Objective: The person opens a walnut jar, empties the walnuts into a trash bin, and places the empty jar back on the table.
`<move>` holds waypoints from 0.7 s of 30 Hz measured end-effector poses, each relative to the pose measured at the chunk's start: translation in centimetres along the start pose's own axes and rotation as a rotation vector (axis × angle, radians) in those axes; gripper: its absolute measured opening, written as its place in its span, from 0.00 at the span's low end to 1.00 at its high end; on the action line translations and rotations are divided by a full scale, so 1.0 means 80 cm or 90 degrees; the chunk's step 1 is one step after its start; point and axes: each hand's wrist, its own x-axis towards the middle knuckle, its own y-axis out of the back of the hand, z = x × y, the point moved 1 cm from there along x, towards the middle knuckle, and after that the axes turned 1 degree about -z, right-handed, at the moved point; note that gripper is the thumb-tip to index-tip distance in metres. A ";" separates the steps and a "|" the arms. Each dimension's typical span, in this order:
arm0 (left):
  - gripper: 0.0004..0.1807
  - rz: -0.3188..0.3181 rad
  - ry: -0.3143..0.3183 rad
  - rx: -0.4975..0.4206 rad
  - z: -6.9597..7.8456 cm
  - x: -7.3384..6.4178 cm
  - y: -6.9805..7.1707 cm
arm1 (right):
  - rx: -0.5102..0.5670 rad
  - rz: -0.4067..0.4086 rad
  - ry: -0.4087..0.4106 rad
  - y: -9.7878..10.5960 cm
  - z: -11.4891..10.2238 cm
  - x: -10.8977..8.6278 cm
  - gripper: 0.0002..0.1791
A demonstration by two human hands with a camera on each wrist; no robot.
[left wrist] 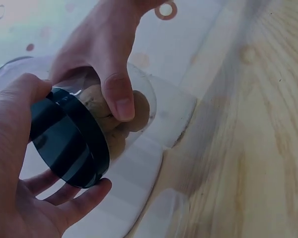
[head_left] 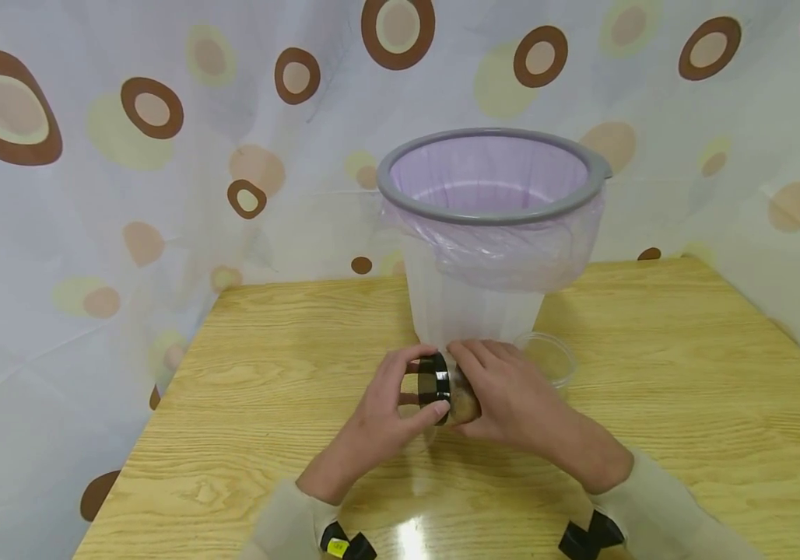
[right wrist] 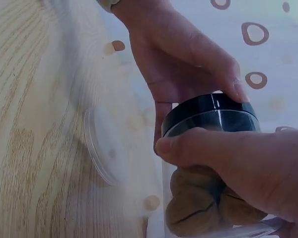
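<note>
A clear jar [head_left: 465,400] with a black lid [head_left: 433,389] lies sideways between both hands, low over the table in front of the bin. My left hand [head_left: 382,408] grips the lid by its rim, thumb on the near side and fingers round the far side. Around the clear body curls my right hand [head_left: 512,397], its thumb across the jar in the left wrist view. Several brown, round, walnut-like nuts [right wrist: 191,213] with dark seams show through the wall. The lid sits on the jar's mouth; the palm side of the right hand is hidden.
Behind the hands stands a white bin [head_left: 473,307] with a grey rim and a pale purple bag liner [head_left: 519,253]. A clear round cover [right wrist: 107,148] lies on the wooden table [head_left: 267,404], right of the jar. Patterned sheeting [head_left: 330,155] hangs around the table.
</note>
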 end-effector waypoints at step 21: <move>0.32 0.100 0.097 -0.128 0.005 0.001 -0.012 | -0.175 0.042 -0.029 -0.001 -0.023 -0.004 0.63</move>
